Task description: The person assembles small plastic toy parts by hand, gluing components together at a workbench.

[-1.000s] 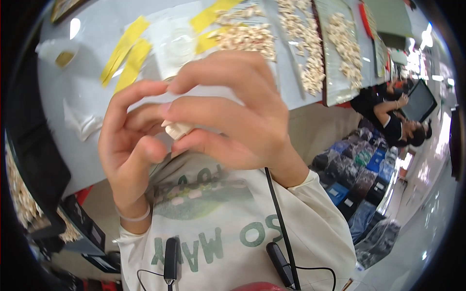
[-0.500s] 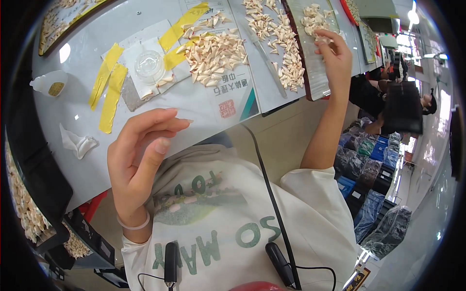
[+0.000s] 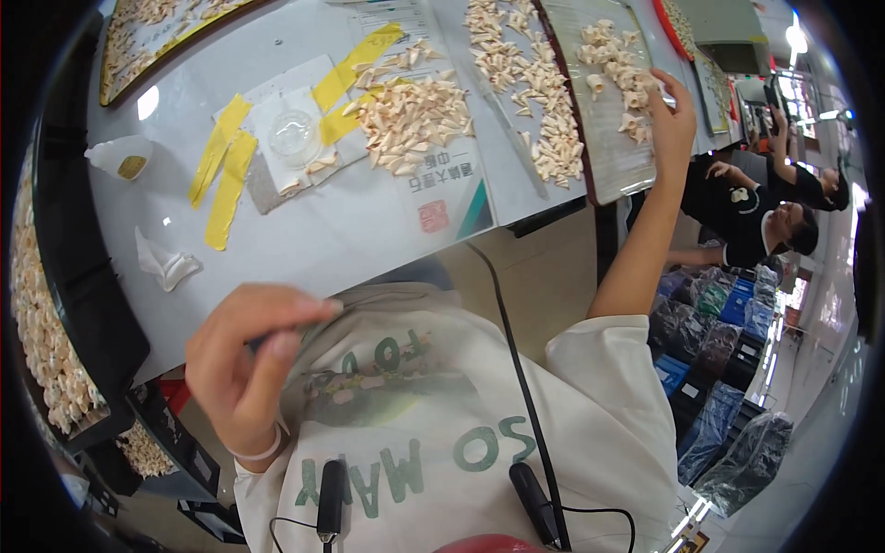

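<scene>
Cream-coloured pieces (image 3: 604, 46) lay along the glossy tray (image 3: 613, 170) on the right side of the table (image 3: 323, 244), and the right hand (image 3: 676, 120) was at their right edge. Its fingertips were touching the pieces or just above them; the view could not settle which. Whether that grip had closed on a piece could not be told either, since the bent fingers hid the spot.

Working well there seemed to call for a light pinch between thumb and forefinger, taking one piece by its side rather than pressing down into the group. A low, slow wrist would probably disturb the neighbours least, and lifting straight up looked safer than dragging across the tray.

The right arm lay stretched forward and outward, the forearm slanting up to the tray and the fingers curled leftward over it. The left hand (image 3: 244, 359) hung close to the body, in front of the shirt (image 3: 396, 405) and short of the table's edge, fingers loosely bent. It was blurred, yet a gap showed between thumb and forefinger, so its grip appeared released, with no piece visible in it. A heap of pointed wedges (image 3: 410, 120) lay beyond, between the hands.
</scene>
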